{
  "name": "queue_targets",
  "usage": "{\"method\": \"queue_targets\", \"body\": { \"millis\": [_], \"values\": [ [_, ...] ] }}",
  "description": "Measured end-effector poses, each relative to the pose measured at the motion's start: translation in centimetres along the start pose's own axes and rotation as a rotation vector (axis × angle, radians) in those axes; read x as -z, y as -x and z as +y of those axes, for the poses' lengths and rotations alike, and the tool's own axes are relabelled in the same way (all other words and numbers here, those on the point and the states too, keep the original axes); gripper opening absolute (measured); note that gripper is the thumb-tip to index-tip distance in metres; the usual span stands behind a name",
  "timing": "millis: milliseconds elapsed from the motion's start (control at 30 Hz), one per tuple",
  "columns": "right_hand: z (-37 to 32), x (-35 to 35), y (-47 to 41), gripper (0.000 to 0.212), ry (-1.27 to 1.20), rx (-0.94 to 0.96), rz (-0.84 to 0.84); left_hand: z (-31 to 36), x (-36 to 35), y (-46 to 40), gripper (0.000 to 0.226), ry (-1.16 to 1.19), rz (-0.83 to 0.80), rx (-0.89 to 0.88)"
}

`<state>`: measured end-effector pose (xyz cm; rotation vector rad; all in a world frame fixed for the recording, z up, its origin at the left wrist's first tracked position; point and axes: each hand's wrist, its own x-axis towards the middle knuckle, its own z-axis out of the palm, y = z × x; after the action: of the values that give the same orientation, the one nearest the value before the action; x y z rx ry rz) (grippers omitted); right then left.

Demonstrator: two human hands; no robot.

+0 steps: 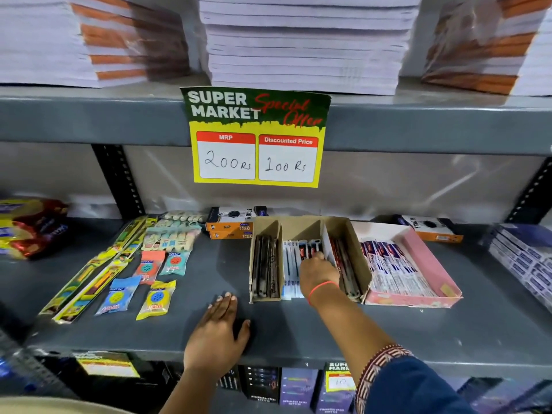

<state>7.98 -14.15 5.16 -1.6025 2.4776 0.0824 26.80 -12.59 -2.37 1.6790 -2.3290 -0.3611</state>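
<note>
A brown cardboard box (355, 243) with three compartments stands on the grey metal shelf (298, 327). Dark pens (265, 264) fill its left compartment, packaged pens (291, 258) the middle one, red pens (346, 264) the right one. My right hand (318, 271) reaches into the middle compartment, its fingertips among the packaged pens; the grip itself is hidden. My left hand (218, 333) rests flat on the shelf, fingers straight, in front of the box's left corner.
A pink tray (427, 261) of pen packs sits right of the box. Orange-black boxes (231, 224) stand behind it. Sharpener packets (156, 297) and long yellow packs (89, 282) lie left. A yellow price sign (257, 138) hangs from the upper shelf under notebook stacks (304, 43).
</note>
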Motion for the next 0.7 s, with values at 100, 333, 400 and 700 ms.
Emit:
{"method": "queue_targets", "body": {
  "millis": [100,333,400,700],
  "values": [
    [-0.3,0.0,0.6,0.039,0.015,0.073,0.058,0.0,0.0,0.1,0.068,-0.03,-0.014,0.005],
    [-0.3,-2.1,1.1,0.038,0.0,0.118,0.022,2.3,-0.6,-0.7,0.05,0.013,0.011,0.152],
    [0.0,-2.4,1.2,0.037,-0.013,0.105,0.013,2.7,-1.3,-0.9,0.05,-0.009,0.022,0.177],
    [0.8,-2.7,0.5,0.043,-0.202,0.074,0.061,2.5,-1.9,-1.1,0.053,-0.018,0.034,0.147]
  ]
}}
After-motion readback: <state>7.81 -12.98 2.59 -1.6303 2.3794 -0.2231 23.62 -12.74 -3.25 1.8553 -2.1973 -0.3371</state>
